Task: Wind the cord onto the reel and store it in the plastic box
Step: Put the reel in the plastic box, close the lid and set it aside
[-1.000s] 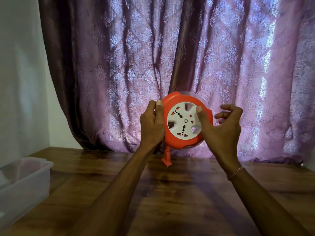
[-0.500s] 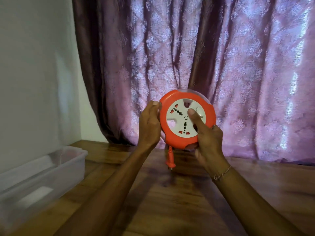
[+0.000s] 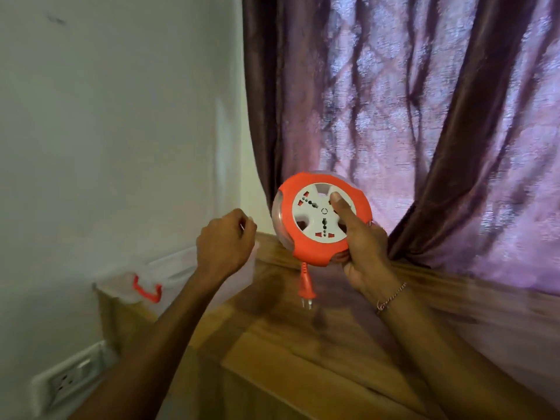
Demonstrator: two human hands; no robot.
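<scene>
Head view: right hand (image 3: 363, 253) fingers grip the reel (image 3: 315, 218) above the desk (image 3: 303, 344), likely to carry it to the plastic box (image 3: 169, 274) at the desk's left edge. Left hand (image 3: 224, 247) fingers curl empty.

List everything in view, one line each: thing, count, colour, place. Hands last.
cord reel: one, orange with a white socket face, held up in front of the curtain
plug: one, orange, hanging below the reel
plastic box: one, clear with an orange latch, at the table's left end by the wall
table: one, brown wood, below the hands
curtain: one, purple, behind the table
wall: one, white, left
wall socket: one, white, low on the wall
bracelet: one, metallic, right wrist
left hand: fingers curled, nothing seen in it, in front of the box
right hand: grips the reel, thumb on its face
</scene>
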